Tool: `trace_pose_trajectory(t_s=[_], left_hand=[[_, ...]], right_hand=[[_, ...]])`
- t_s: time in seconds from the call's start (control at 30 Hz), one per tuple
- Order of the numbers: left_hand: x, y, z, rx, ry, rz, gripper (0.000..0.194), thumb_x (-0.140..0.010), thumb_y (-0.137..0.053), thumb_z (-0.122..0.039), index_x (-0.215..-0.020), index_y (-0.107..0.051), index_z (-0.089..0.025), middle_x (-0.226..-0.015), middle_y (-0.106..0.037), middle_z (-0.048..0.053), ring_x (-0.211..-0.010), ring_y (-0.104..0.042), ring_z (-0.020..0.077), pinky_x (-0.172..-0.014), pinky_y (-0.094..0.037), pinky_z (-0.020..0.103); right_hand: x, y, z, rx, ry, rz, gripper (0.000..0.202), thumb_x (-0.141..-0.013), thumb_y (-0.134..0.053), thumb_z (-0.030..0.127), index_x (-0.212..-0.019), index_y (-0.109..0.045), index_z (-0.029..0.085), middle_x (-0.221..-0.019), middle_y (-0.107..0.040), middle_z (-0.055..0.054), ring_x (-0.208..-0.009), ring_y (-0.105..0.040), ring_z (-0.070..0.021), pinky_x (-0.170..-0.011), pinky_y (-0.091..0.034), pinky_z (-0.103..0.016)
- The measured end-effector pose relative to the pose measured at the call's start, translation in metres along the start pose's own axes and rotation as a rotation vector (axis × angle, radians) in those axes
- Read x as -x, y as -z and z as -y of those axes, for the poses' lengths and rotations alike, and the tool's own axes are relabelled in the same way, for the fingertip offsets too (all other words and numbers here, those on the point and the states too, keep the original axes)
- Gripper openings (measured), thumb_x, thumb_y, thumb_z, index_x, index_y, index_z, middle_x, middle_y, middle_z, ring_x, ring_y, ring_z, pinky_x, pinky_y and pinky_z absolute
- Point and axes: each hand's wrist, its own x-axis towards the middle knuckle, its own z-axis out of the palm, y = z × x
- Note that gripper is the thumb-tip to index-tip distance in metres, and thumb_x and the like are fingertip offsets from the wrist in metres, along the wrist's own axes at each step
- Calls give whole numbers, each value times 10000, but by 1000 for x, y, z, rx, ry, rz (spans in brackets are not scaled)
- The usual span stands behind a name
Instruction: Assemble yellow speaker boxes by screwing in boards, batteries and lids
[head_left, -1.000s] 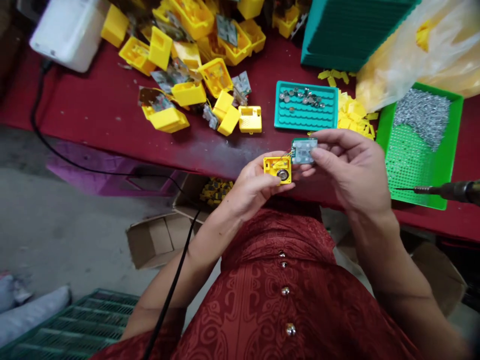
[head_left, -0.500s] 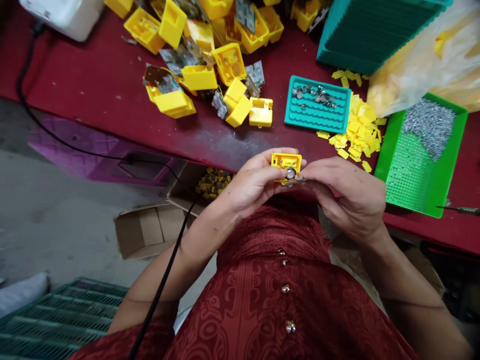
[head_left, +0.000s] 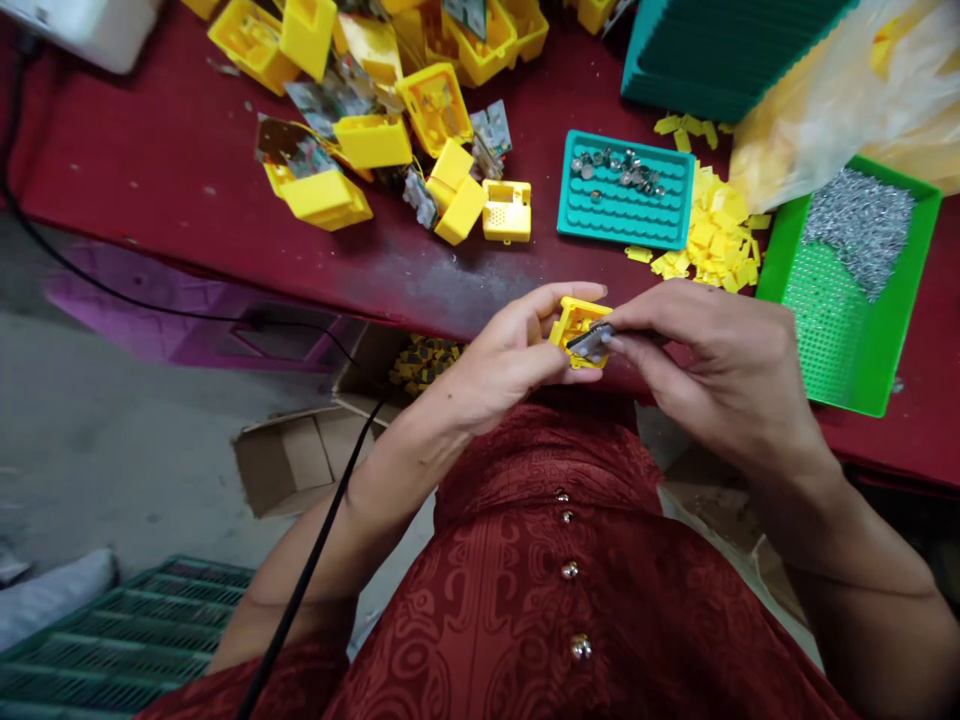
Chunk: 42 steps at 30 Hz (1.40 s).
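A small yellow case, its open side up, is held by my left hand, with fingers behind and around its left side. My right hand pinches a small grey circuit board between thumb and forefinger, tilted over the case opening. Both hands are just off the table's front edge, above my lap. Beyond them on the red table lie a loose yellow case and a teal tray with small round metal parts.
Yellow cases with boards pile up at the back left. Small yellow pieces lie beside a green basket of metal pins. Stacked teal trays stand behind. A black cable crosses my left arm.
My right hand has brought the board up over the case, covering the round metal part seen before. The case has tilted in my left hand. The view has shifted slightly.
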Motion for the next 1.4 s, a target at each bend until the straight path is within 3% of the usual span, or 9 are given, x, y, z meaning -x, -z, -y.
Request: trace_pose_trajectory(t_s=[0.13, 0.37, 0.57, 0.8, 1.03, 1.17, 1.27, 1.4], left_hand=[[-1, 0, 2, -70, -17, -33, 507, -662, -820, -105, -1148, -701, -193, -1191, -738, 70, -1119, -730, 244, -837, -655, 305], [-5, -1, 1, -38, 8, -78, 460, -652, -798, -55, -1083, -690, -170, -1097, -756, 52, -956, -743, 178, -722, -635, 228], [-4, -2, -1, -72, 23, -41, 491, -640, -804, -45, -1111, -715, -156, -1208, -753, 86, -1122, -732, 237, -855, -647, 288], [-5, -5, -6, -85, 2, -30, 476, -621, -779, -62, -1080, -707, -165, -1179, -749, 66, -1146, -729, 251, -882, -662, 316], [-3, -9, -12, -132, 10, -60, 533, -628, -728, -45, -1145, -663, -158, -1239, -741, 71, -1150, -736, 229, -836, -669, 268], [-3, -9, -15, -158, -3, -48, 515, -652, -720, -52, -1151, -672, -167, -1279, -734, 72, -1182, -731, 239, -848, -669, 267], [-4, -9, -18, -160, 4, -42, 489, -669, -715, -53, -1144, -685, -163, -1239, -740, 67, -1162, -739, 240, -860, -675, 291], [-6, -9, -21, -139, 47, -34, 473, -638, -709, -28, -1097, -700, -144, -1160, -741, 58, -1055, -751, 205, -849, -678, 295]], right_hand=[[-3, -1, -2, -9, 15, -11, 140, -950, -664, 134, -1001, -776, 202, -1010, -805, -22, -909, -759, -176, -807, -576, -310], [-3, -2, -1, 18, -12, -7, 140, -935, -676, 121, -1038, -732, 198, -948, -778, -18, -814, -716, -162, -737, -546, -309], [-7, 1, -4, 35, 1, 50, 122, -974, -639, 205, -870, -680, 257, -848, -740, -5, -733, -674, -178, -662, -502, -352], [-15, 7, -3, 155, 42, 133, 184, -1017, -570, 232, -893, -698, 277, -890, -748, -41, -790, -671, -193, -706, -539, -358], [-13, 5, -7, 135, 260, -2, 138, -991, -588, 127, -953, -719, 147, -879, -731, -61, -781, -671, -180, -672, -494, -330], [-13, 3, -11, 107, 219, -27, 152, -995, -577, 119, -964, -702, 200, -913, -737, -43, -833, -682, -175, -712, -511, -330], [-15, 2, -14, 73, 221, -26, 149, -1030, -579, 217, -923, -675, 258, -896, -741, -24, -829, -671, -159, -722, -512, -325], [-15, 2, -16, 93, 223, -31, 131, -1025, -588, 200, -927, -670, 226, -874, -731, -16, -800, -674, -150, -706, -507, -314]])
